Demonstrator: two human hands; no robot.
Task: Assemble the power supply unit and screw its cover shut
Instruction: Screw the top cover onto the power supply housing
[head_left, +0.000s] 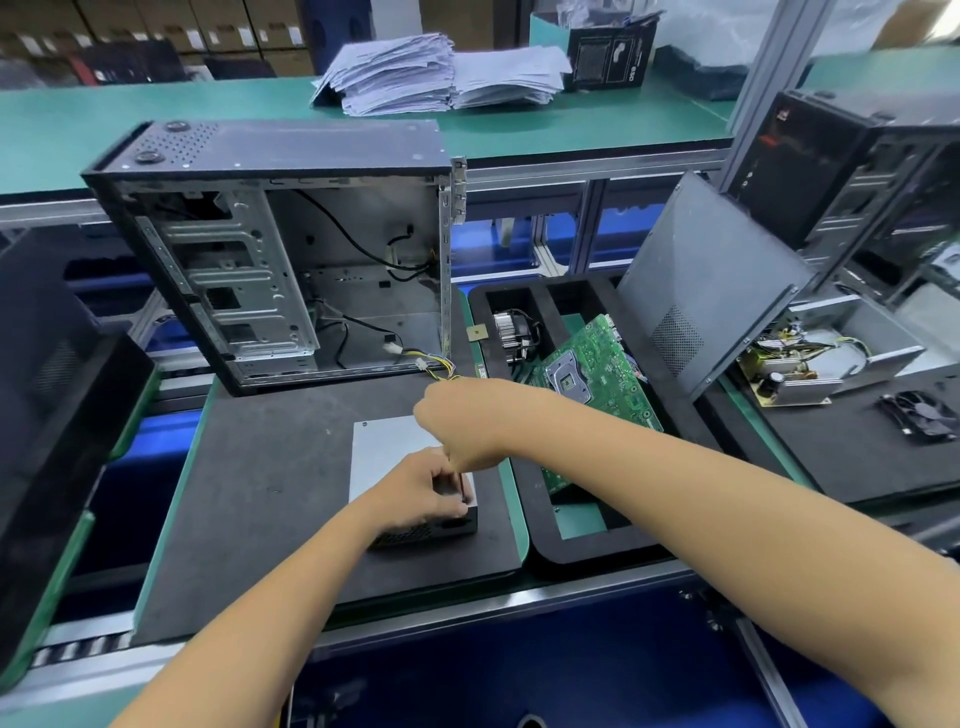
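A grey metal power supply unit (387, 449) with its cover on lies on the black foam mat (270, 483) in front of me. My left hand (423, 493) grips its near right corner, fingers curled over the top edge. Right above it my right hand (460, 426) is closed round a screwdriver whose dark thin shaft (461, 486) points down at that corner of the cover. The handle is hidden inside the fist. Yellow and black cables (441, 371) run from behind my right hand toward the open case.
An open, empty computer case (291, 249) stands at the back of the mat. To the right, a black foam tray (587, 545) holds a green motherboard (597, 369) and a cooler (511, 330). Further right stand a leaning side panel (711, 280), another open power supply (810, 358) and a fan (919, 415).
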